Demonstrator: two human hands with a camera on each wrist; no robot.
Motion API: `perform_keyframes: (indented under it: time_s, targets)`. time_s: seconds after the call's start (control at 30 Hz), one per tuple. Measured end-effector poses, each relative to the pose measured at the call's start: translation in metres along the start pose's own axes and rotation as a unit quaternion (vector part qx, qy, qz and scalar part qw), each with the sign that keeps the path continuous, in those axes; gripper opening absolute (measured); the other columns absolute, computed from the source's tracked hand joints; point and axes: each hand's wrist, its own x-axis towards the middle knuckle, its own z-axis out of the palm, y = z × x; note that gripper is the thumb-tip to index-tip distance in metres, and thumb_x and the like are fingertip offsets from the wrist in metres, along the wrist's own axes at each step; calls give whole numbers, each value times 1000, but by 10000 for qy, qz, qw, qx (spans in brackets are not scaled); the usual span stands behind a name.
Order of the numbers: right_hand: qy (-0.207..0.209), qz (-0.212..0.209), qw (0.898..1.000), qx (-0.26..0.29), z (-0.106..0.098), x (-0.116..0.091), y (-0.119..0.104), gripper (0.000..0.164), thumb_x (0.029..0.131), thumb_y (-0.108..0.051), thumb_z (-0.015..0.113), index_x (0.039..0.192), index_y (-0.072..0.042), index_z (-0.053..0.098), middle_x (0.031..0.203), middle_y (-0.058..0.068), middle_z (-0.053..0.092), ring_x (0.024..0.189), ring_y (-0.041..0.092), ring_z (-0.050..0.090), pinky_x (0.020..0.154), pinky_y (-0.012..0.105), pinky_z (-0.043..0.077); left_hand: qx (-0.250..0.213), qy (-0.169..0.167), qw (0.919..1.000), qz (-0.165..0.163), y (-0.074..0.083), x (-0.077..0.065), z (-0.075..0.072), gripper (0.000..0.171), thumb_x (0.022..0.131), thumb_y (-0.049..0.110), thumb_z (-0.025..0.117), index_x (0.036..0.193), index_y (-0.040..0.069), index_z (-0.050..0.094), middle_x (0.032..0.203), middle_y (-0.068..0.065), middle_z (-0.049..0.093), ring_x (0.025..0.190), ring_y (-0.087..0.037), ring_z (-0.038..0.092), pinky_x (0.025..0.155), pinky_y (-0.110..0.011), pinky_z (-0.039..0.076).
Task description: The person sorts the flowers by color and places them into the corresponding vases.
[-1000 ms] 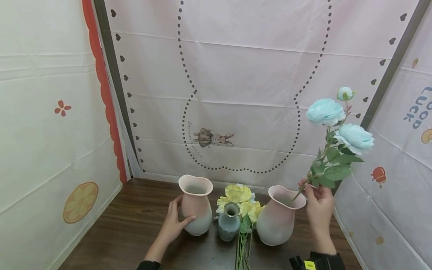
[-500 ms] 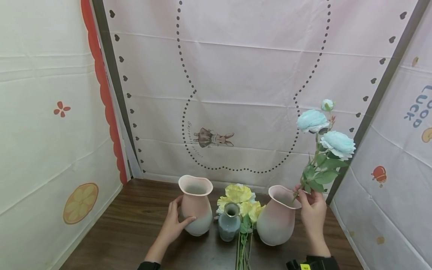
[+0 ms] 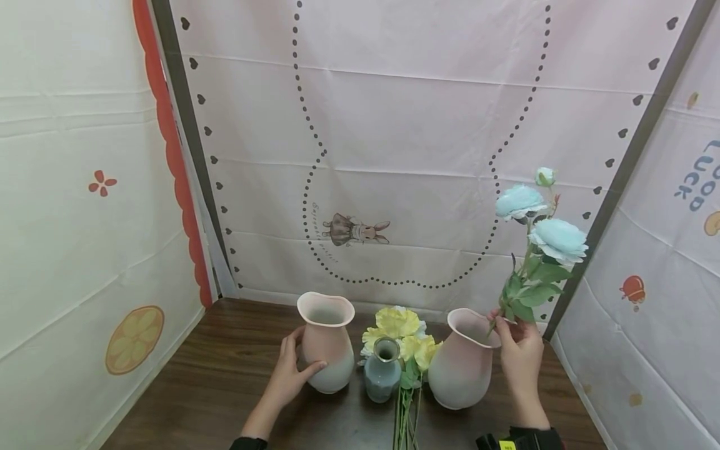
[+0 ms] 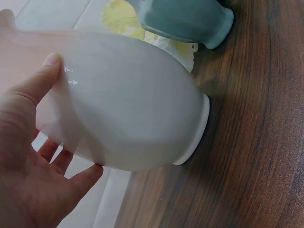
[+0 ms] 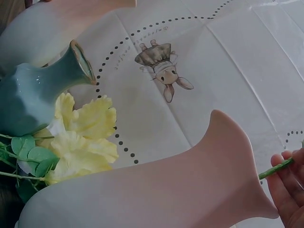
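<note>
My right hand [image 3: 520, 353] pinches the green stem [image 5: 274, 170] of pale-blue, cloth-like flowers [image 3: 559, 240] at the mouth of a fat, pink-and-white, smooth vase [image 3: 460, 373]. My left hand [image 3: 289, 374] grips its twin [image 3: 333, 350]. A stem bump could tip the unheld vase.

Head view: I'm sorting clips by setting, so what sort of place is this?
Probably a makeshift indoor booth: rabbit-print cloth behind and orange-slice-print cloth at left enclose a wood-grain table.
</note>
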Motion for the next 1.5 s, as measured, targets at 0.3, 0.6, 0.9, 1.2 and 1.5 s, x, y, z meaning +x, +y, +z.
perform_keyframes:
  time_s: [0.3, 0.6, 0.9, 1.2, 1.5]
  targets:
    - [51, 214, 9983, -534, -1, -2, 3, 24, 98, -11, 63, 120, -1, 65, 96, -20, 62, 83, -16, 61, 73, 0, 50, 63, 14, 10000, -49, 1, -1, 0, 95, 88, 36, 76, 156, 7, 16, 155, -23, 23, 147, -46, 27, 117, -66, 33]
    - [-51, 348, 9973, -639, -3, -1, 5, 23, 98, -10, 63, 118, 2, 65, 101, -16, 62, 88, -15, 61, 79, -2, 48, 91, 45, 9999, 3, 1, -1, 0, 94, 88, 35, 76, 155, 6, 17, 155, -23, 23, 147, -46, 28, 116, -66, 33]
    - [87, 253, 9991, -328, -2, 0, 6, 18, 96, -6, 65, 109, 7, 63, 92, -22, 60, 84, -14, 61, 74, 1, 51, 64, 75, 9999, 97, 1, -2, 1, 94, 88, 34, 77, 155, 5, 17, 154, -23, 24, 146, -47, 29, 116, -67, 34]
    - [-15, 293, 9988, -388, -2, -2, 5, 18, 96, -3, 63, 111, 6, 63, 92, 3, 68, 76, -7, 65, 69, 4, 53, -28, 97, 9999, 104, -1, -1, 1, 94, 87, 31, 78, 155, 6, 17, 154, -23, 24, 147, -46, 28, 117, -66, 32]
    - [-56, 310, 9995, -63, -3, -7, 0, 15, 97, -5, 63, 109, 4, 64, 89, -5, 65, 74, -6, 64, 68, 8, 55, -8, 100, 9999, 85, -1, -2, 1, 94, 87, 32, 77, 155, 4, 18, 154, -23, 24, 146, -46, 28, 116, -67, 33]
